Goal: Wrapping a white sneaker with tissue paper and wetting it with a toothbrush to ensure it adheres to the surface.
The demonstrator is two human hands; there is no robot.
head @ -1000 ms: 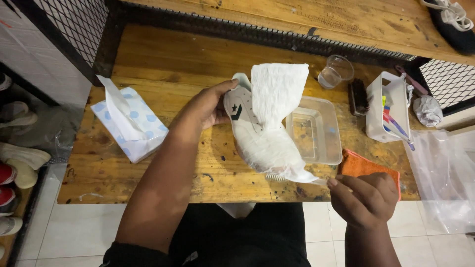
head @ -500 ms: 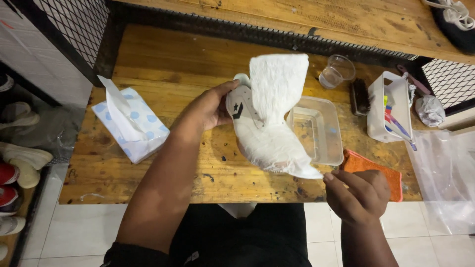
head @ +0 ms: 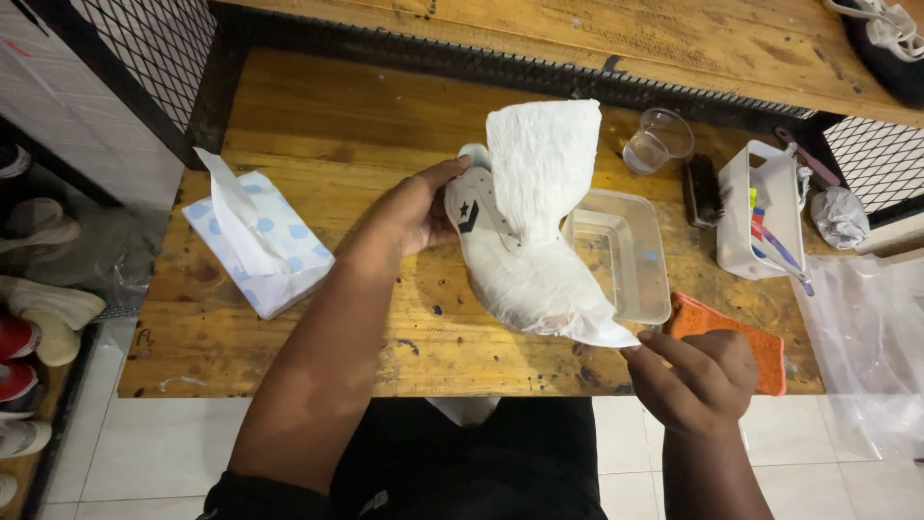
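Far left, on the floor: several shoes (head: 38, 318) in a row beside white tiles, partly cut off by the frame edge.

Wooden tabletop (head: 318, 125), stained and scuffed. On its left part sits a tissue box (head: 260, 241), white with blue dots, one tissue standing up out of the slot.

Left hand (head: 414, 207) reaches in from below left, arm across the tabletop's front edge. Its grip is closed around the heel end of a white sneaker (head: 500, 241), thumb on top, fingers behind. The sneaker is held above the middle of the tabletop, toe pointing down and right, a dark star and chevron mark on its side.

A white paper towel (head: 539, 164) is draped over the sneaker; the upper part stands up loose, the lower part wraps the toe and looks damp and clinging.

Right hand (head: 698, 376), low near the front edge, pinches the lower corner of the paper towel between thumb and fingertips.

Just right of the sneaker: a clear plastic tray (head: 626, 255). Behind it, a clear plastic cup (head: 659, 140). Then a dark brush (head: 703, 188) and a white caddy (head: 760, 207) holding small tools. An orange cloth (head: 717, 323) lies beside the right hand. Far right: crumpled clear plastic sheeting (head: 866, 337).
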